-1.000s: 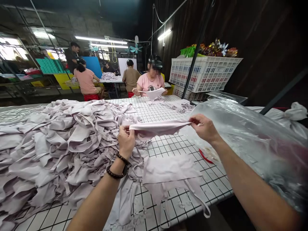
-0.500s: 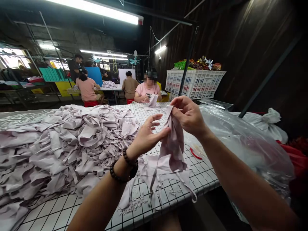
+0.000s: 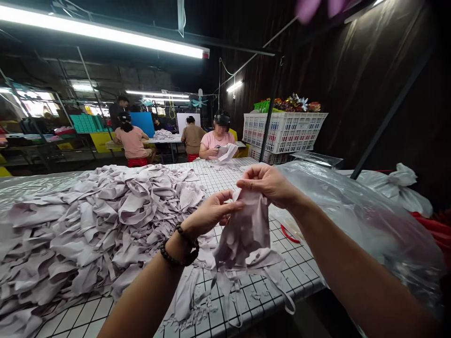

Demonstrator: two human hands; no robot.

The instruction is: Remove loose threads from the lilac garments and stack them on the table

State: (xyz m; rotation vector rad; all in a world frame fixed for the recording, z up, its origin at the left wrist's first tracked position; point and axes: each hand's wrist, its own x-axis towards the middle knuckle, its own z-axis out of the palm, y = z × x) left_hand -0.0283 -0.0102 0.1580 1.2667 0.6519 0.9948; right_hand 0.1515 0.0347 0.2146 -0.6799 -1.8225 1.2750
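A pale mauve fabric garment piece (image 3: 248, 223) hangs over the table from both my hands. My right hand (image 3: 266, 184) pinches its top edge. On its left side, my left hand (image 3: 214, 210) has thumb and fingers closed on the cloth; beaded bracelets circle that wrist. Beneath the hanging cloth, more mauve fabric with thin straps (image 3: 278, 281) lies on the table. Left of my hands rises a large heap of the same mauve cloth pieces (image 3: 105, 225). Small fabric scraps (image 3: 192, 310) are scattered near the front edge.
The white table with a black grid (image 3: 299, 274) runs away from me. A clear plastic bag (image 3: 345, 220) bulges at the right, beside a red-handled tool (image 3: 289, 234). Across the table a person in pink (image 3: 219, 141) handles cloth. White crates (image 3: 283, 131) stand behind a dark pole (image 3: 269, 112).
My left hand has closed from spread fingers onto the cloth. The garment piece is now spread wider between my hands, and my right hand sits slightly lower in view.
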